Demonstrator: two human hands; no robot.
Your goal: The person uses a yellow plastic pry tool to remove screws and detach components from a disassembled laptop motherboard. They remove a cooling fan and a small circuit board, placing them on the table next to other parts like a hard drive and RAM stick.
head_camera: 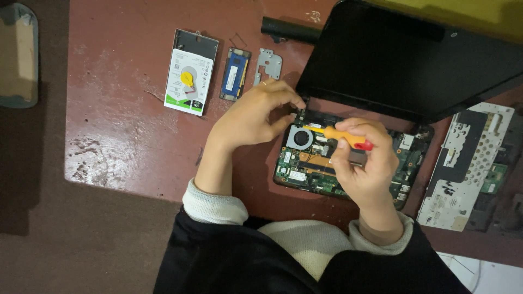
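Opened laptop base (348, 163) lies centre-right on the counter (120, 136), hard drive (189, 81), memory module (235, 81) and bracket (268, 64) already out far-left; right hand (362, 163) grips an orange screwdriver (346, 137), left hand (253, 114) pinches at the board's far edge, fan (299, 137) still fitted.

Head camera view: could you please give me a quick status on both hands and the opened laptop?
Right hand gripping orange screwdriver, tip near the fan. Left hand pinching at opened laptop by the hinge. Nothing blocking.

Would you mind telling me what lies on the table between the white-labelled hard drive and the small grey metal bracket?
In the head view, a blue memory module lies between the white-labelled hard drive and the grey metal bracket, apart from both.
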